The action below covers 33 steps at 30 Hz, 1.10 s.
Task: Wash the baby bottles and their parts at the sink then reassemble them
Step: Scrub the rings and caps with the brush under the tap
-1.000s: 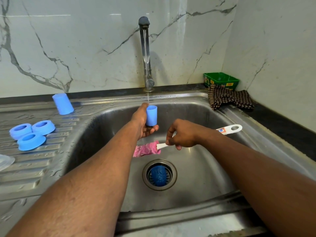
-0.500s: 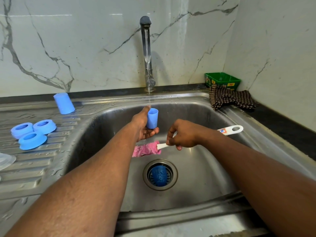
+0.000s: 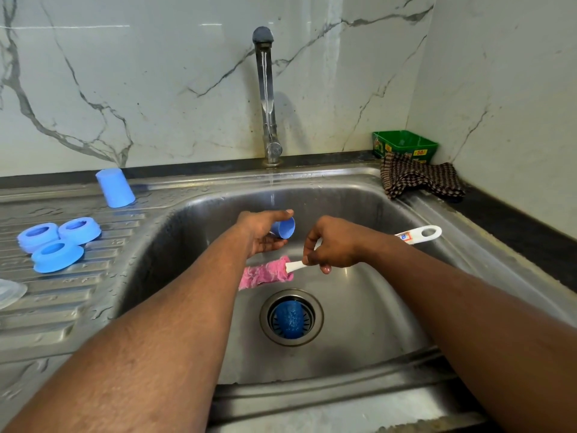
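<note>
- The left hand [image 3: 263, 232] is holding a small blue cap [image 3: 283, 228] over the sink basin [image 3: 368, 307], its fingers curled round the cap, which is lying tilted on its side with the open end facing right.
- A thin stream of water is running from the tap [image 3: 266, 89] and falling just above the left hand.
- The right hand [image 3: 334, 242] is pinching the white handle of a bottle brush [image 3: 418, 235], its fingers closed tight round it; the brush's pink head [image 3: 265, 273] is pointing left, just below the left hand.
- A blue object is sitting in the drain strainer [image 3: 292, 318] at the bottom of the basin.
- On the ribbed draining surface [image 3: 62, 307] to the left, three blue collar rings [image 3: 57, 251] are lying close together, and a second blue cap [image 3: 115, 188] is standing mouth down behind them.
- A clear part [image 3: 9, 292] is showing at the left edge, too cut off to identify.
- A checked cloth [image 3: 418, 179] and a green box [image 3: 404, 145] are resting at the back right corner.
</note>
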### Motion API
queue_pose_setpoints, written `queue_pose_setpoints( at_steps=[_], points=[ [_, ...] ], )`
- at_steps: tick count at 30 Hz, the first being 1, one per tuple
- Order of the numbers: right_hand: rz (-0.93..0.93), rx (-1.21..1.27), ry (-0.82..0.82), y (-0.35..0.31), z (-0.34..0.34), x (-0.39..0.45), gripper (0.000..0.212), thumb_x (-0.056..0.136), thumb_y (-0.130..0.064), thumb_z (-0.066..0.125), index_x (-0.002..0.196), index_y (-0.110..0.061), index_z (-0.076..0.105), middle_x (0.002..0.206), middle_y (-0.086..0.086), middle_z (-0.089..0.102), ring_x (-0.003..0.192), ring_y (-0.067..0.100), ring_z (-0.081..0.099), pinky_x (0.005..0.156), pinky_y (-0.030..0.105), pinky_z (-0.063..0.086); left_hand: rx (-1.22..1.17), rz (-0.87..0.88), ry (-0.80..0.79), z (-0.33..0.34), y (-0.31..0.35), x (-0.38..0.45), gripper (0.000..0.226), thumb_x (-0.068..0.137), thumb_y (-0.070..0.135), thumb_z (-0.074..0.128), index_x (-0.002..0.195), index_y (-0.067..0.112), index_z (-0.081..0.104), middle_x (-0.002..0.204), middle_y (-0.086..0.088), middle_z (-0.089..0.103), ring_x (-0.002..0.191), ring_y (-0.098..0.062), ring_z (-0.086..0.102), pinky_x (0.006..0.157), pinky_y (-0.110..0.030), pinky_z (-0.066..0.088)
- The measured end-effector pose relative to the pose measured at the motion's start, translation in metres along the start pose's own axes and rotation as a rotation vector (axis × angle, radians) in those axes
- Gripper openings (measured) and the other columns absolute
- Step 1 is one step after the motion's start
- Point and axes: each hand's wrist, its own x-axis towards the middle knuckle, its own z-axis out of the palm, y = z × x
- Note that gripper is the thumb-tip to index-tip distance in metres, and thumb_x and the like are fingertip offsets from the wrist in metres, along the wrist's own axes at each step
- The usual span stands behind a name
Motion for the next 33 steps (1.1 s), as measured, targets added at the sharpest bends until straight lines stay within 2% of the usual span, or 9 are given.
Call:
queue_pose_setpoints(
  at_steps=[4,7,10,14,18,21,25,30,33],
  points=[
    [-0.002,0.007,-0.004,-0.001,0.000,0.000,0.014,0.093,-0.023,0.067,0.096,-0.012,0.075,0.056,-0.007,0.065,0.064,0.009,0.060,0.081,0.034,0.055,0.009,0.137,0.089,-0.001,0.000,0.003,0.061,0.069,0.017,0.089,0.119,0.009,0.056,0.111,-0.018,0.066,0.086,-0.030,0.071,0.063,-0.036,0.062],
    [-0.005,0.011,0.002,0.000,0.000,0.000,0.013,0.092,-0.023,0.068,0.094,-0.013,0.075,0.055,-0.007,0.065,0.063,0.009,0.060,0.080,0.034,0.056,0.296,0.357,0.242,-0.006,-0.002,0.007,0.064,0.064,0.015,0.092,0.116,0.018,0.054,0.116,-0.007,0.059,0.099,-0.026,0.062,0.077,-0.035,0.057],
    [-0.006,0.019,0.000,0.002,0.000,0.001,0.013,0.092,-0.023,0.068,0.092,-0.013,0.075,0.054,-0.006,0.065,0.060,0.010,0.059,0.076,0.033,0.055,0.555,0.529,0.224,-0.007,-0.008,0.004,0.067,0.064,0.013,0.091,0.116,0.025,0.051,0.120,-0.005,0.054,0.103,-0.027,0.057,0.071,-0.032,0.051],
    [-0.007,0.026,-0.005,0.001,0.000,0.002,0.013,0.093,-0.022,0.067,0.094,-0.013,0.075,0.052,-0.007,0.064,0.052,0.004,0.056,0.077,0.032,0.054,0.825,0.651,0.185,-0.005,-0.022,-0.004,0.064,0.071,0.009,0.084,0.119,0.027,0.046,0.127,-0.004,0.051,0.106,-0.027,0.055,0.079,-0.037,0.052],
    [-0.013,0.025,0.004,0.000,0.000,0.000,0.012,0.092,-0.022,0.067,0.092,-0.012,0.075,0.049,-0.009,0.063,0.047,0.000,0.054,0.070,0.026,0.050,0.806,0.690,0.184,-0.008,-0.021,-0.006,0.065,0.069,0.008,0.084,0.113,0.027,0.040,0.119,-0.003,0.056,0.098,-0.025,0.058,0.071,-0.037,0.050],
    [-0.012,0.021,0.012,-0.001,-0.001,-0.001,0.011,0.092,-0.022,0.067,0.090,-0.014,0.075,0.047,-0.010,0.061,0.049,0.002,0.053,0.068,0.025,0.049,0.718,0.684,0.233,-0.008,-0.019,-0.007,0.067,0.069,0.008,0.084,0.116,0.025,0.039,0.113,-0.002,0.056,0.099,-0.025,0.060,0.080,-0.044,0.055],
    [-0.014,0.032,0.016,-0.001,-0.001,-0.002,0.011,0.093,-0.021,0.067,0.089,-0.014,0.074,0.050,-0.009,0.062,0.052,0.002,0.055,0.070,0.027,0.050,0.647,0.675,0.266,-0.007,-0.017,-0.004,0.072,0.069,0.008,0.086,0.123,0.019,0.040,0.118,-0.009,0.057,0.104,-0.025,0.059,0.087,-0.045,0.055],
    [-0.010,0.029,0.018,-0.001,-0.001,-0.002,0.013,0.092,-0.022,0.068,0.091,-0.012,0.075,0.051,-0.008,0.063,0.047,0.001,0.053,0.067,0.025,0.049,0.549,0.639,0.210,-0.006,-0.018,0.000,0.073,0.067,0.011,0.089,0.128,0.015,0.049,0.124,-0.009,0.059,0.110,-0.024,0.058,0.090,-0.041,0.054],
    [-0.007,0.029,0.014,-0.001,-0.001,-0.002,0.013,0.093,-0.022,0.068,0.093,-0.013,0.076,0.053,-0.008,0.063,0.052,0.003,0.055,0.069,0.027,0.050,0.307,0.570,0.174,-0.002,-0.014,0.003,0.072,0.070,0.011,0.087,0.133,0.017,0.052,0.129,-0.009,0.057,0.112,-0.026,0.059,0.089,-0.039,0.055]
  ],
)
